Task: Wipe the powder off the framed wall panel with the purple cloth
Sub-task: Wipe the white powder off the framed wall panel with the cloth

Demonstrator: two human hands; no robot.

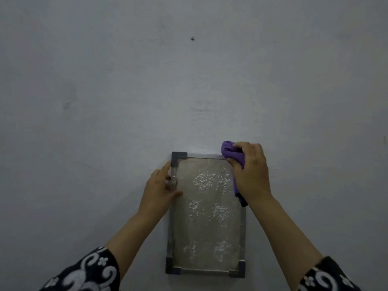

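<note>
A metal-framed panel (171,227) hangs on the grey wall, low in the centre of the head view. White powder (210,181) lies in patches over its upper, middle and lower glass. My right hand (252,175) is closed around a bunched purple cloth (230,152) and presses it on the panel's top right corner; a tail of cloth hangs below the palm. My left hand (159,190) rests flat against the frame's left edge near the top, thumb on the glass.
The grey wall (126,101) fills the view, with a small screw or hole (192,38) high above the panel. Both forearms come up from the bottom in black-and-white patterned sleeves (88,271).
</note>
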